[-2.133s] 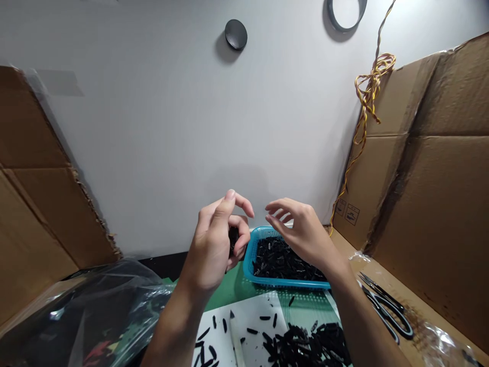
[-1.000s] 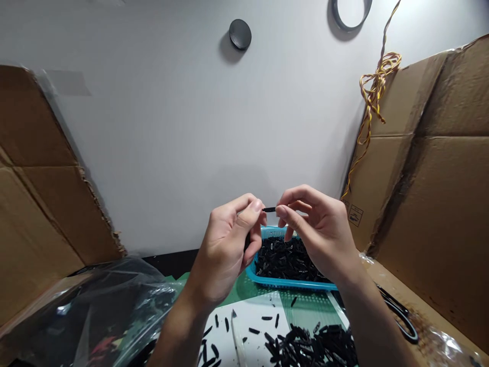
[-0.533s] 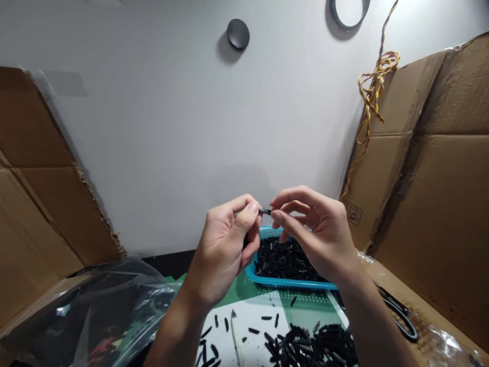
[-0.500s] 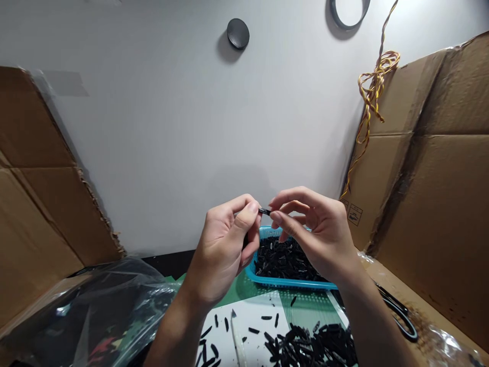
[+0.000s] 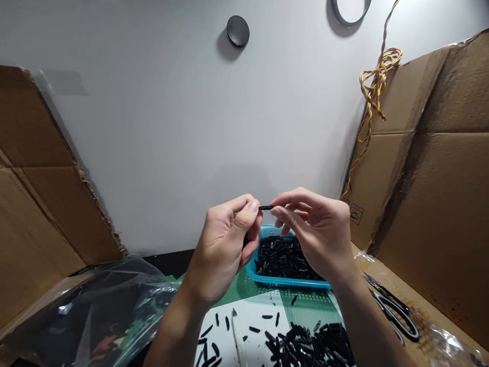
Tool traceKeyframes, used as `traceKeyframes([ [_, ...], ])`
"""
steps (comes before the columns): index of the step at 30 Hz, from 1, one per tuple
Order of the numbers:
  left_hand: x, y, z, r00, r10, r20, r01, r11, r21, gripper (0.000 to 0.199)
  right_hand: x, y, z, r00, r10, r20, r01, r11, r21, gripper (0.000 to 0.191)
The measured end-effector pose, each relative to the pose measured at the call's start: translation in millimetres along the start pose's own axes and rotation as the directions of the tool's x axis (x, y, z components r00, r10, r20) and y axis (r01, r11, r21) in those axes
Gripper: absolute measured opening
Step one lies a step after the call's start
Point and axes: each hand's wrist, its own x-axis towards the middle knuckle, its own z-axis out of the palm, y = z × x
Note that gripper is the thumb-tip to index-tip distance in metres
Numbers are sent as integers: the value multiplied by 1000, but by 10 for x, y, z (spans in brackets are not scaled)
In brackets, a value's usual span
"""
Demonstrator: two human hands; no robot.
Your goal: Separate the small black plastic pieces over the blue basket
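Observation:
A small, slim black piece (image 5: 265, 208) is held level in front of the wall, above a blue basket (image 5: 267, 280). My left hand (image 5: 229, 234) pinches its left end between thumb and forefinger, the other fingers curled in. At the right end, the thumb and forefinger of my right hand (image 5: 319, 229) close on it, the remaining fingers bent loosely behind. Fingertips cover both ends, so its full shape is hidden. Many similar black pieces (image 5: 284, 255) fill the basket. Below my right hand lies a pile of black pieces (image 5: 313, 346).
White paper (image 5: 263, 306) on a green mat (image 5: 239, 288) carries loose black pieces and a white, pointed pen-like tool (image 5: 239, 339). Scissors (image 5: 399, 316) lie at right. A clear plastic bag (image 5: 126, 285) sits left. Cardboard panels (image 5: 439, 178) flank both sides; twisted wire (image 5: 376, 86) hangs at right.
My right hand has turned slightly, and its thumb and forefinger have closed around the piece's right end. The piece has gone from slightly tilted to nearly level. My left hand stays put.

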Motion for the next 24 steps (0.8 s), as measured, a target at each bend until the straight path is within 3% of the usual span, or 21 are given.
traceKeyframes([
  [10, 12, -23, 7, 1000, -1, -15, 1, 1000, 10, 44, -2, 8, -13, 999, -34, -29, 32, 998, -61, 9],
  [16, 20, -10, -34, 998, -39, -51, 35, 997, -75, 40, 2, 114, 2, 978, -132, -160, 108, 983, -146, 7],
  [21, 30, -28, -83, 994, -95, -58, 92, 995, -48, 49, 48, 287, 8, 999, -45, -16, 33, 885, -465, 13],
  [24, 41, -67, -80, 988, -140, -69, 143, 989, 36, 55, 33, 209, 44, 999, -25, 39, 36, 942, -333, 14],
])
